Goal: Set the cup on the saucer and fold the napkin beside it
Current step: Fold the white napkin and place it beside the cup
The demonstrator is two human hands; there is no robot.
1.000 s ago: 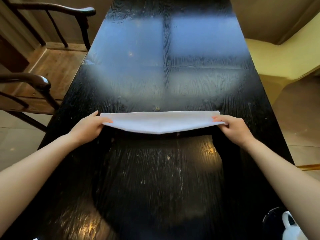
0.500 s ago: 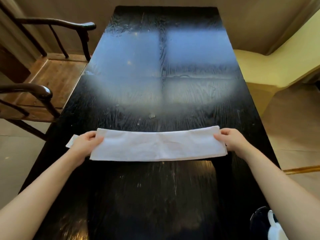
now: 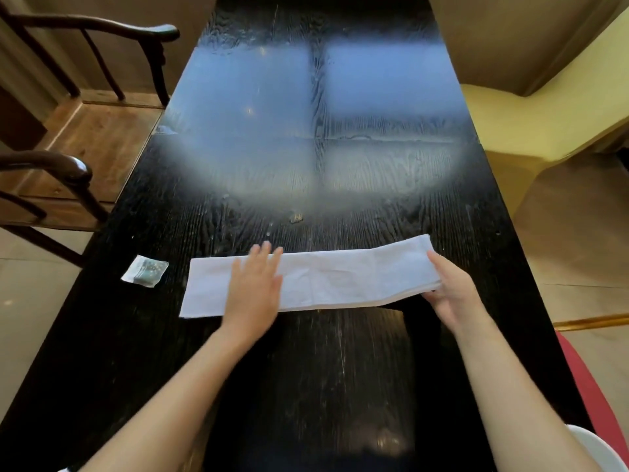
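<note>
Two bare hands work the black table (image 3: 340, 386). The left hand (image 3: 253, 294) lies flat on the napkin (image 3: 340, 277), fingers (image 3: 262, 258) spread and blurred. The right hand (image 3: 452, 291) pinches the napkin's right end, lifting it slightly. The napkin is a long white strip across mid-table; just left sits a small packet (image 3: 145, 270). Beyond, wooden chairs (image 3: 68, 172).
</note>
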